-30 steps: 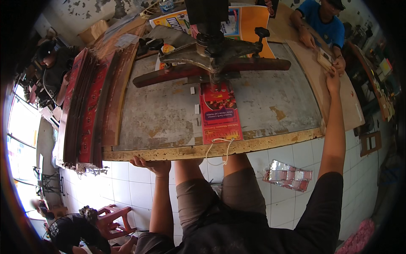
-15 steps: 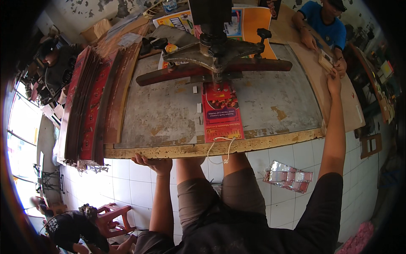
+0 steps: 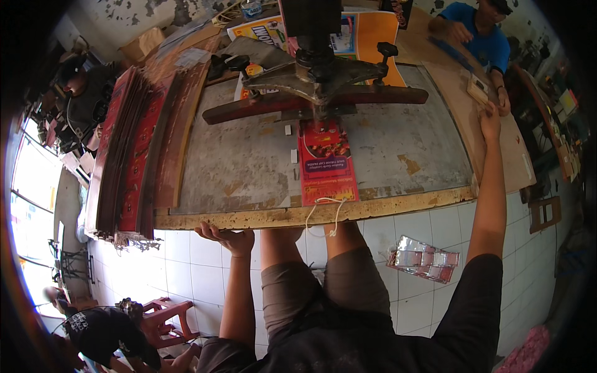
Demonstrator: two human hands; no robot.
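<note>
My left hand point(image 3: 225, 240) is against the underside of the wooden front edge of the table point(image 3: 273, 219), fingers stretched and apart. Stretched out to the far right, my right hand point(image 3: 490, 124) has its fingers closed at the end of a small pale wooden box point(image 3: 477, 91); what they pinch is too small to make out. A co-worker's hand point(image 3: 503, 101) is right beside my fingertips. In the middle of the table lies a red printed card with a food picture point(image 3: 326, 161), its far end under the press. A white cord loop point(image 3: 336, 217) hangs from its near end.
A metal press with a cross-shaped head point(image 3: 318, 87) stands over the table. Stacked red printed sheets point(image 3: 138, 161) fill the left side. Two small white pieces point(image 3: 294, 156) lie beside the card. A plastic-wrapped packet point(image 3: 425, 259) is on the tiled floor; a red stool point(image 3: 168, 320) stands lower left.
The co-worker's other hand has lifted off the wooden box and moved up and left, blurred. My own hands have hardly moved. The red card lies as before.
</note>
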